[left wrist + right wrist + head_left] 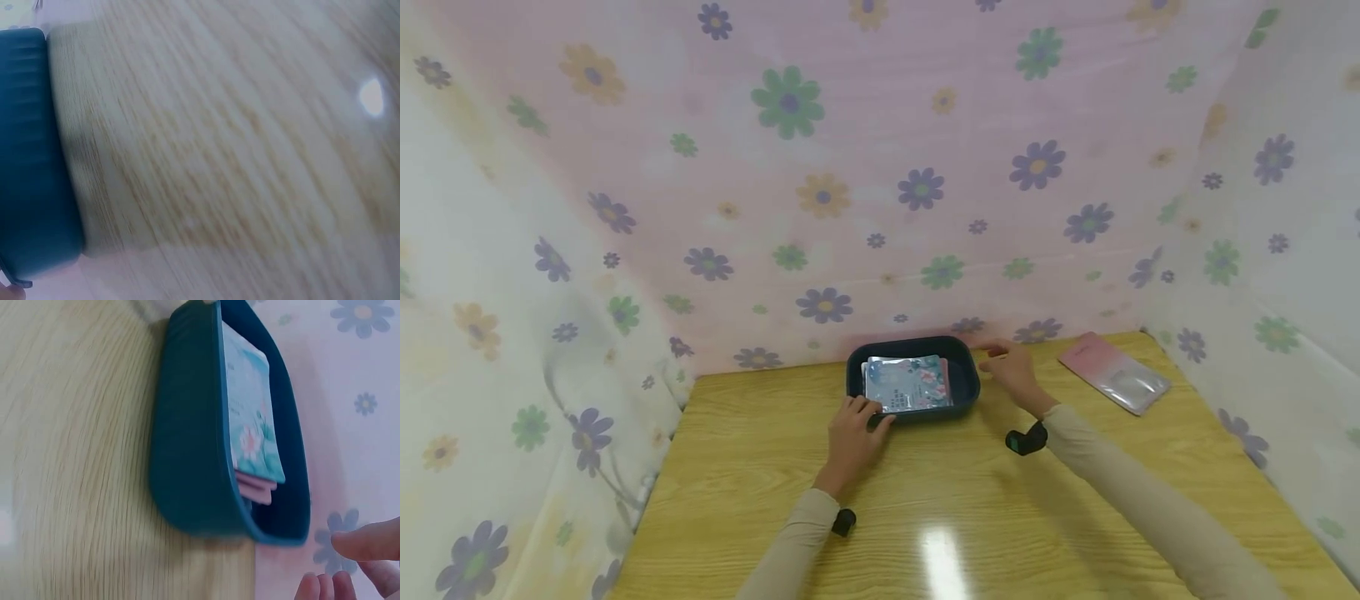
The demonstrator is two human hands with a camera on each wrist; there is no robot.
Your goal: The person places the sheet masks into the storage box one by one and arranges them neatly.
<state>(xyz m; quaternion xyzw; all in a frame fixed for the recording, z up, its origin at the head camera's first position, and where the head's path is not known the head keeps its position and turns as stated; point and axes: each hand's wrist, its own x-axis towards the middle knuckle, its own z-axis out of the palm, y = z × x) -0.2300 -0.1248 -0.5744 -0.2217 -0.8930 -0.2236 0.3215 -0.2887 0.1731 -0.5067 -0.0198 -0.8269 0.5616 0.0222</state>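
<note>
A dark teal plastic basket (966,392) stands at the back of the table, against the patterned cloth. Inside it lies a stack of flat sachets, the top one a pale blue floral sachet (902,385), with pink edges showing beneath in the right wrist view. My left hand (852,442) grips the basket's front rim near its left corner, fingers over the rim and thumb along the outer wall. Just past the basket's right end, my right hand (1011,372) hovers with loosely bent fingers, holding nothing. Its thumb (365,542) and fingertips show apart in the right wrist view.
A pink and silver sachet (1115,372) lies on the wooden table (865,533) at the right rear. Floral cloth (880,208) hangs behind and on both sides. A cable (613,479) runs along the left cloth beside the table edge.
</note>
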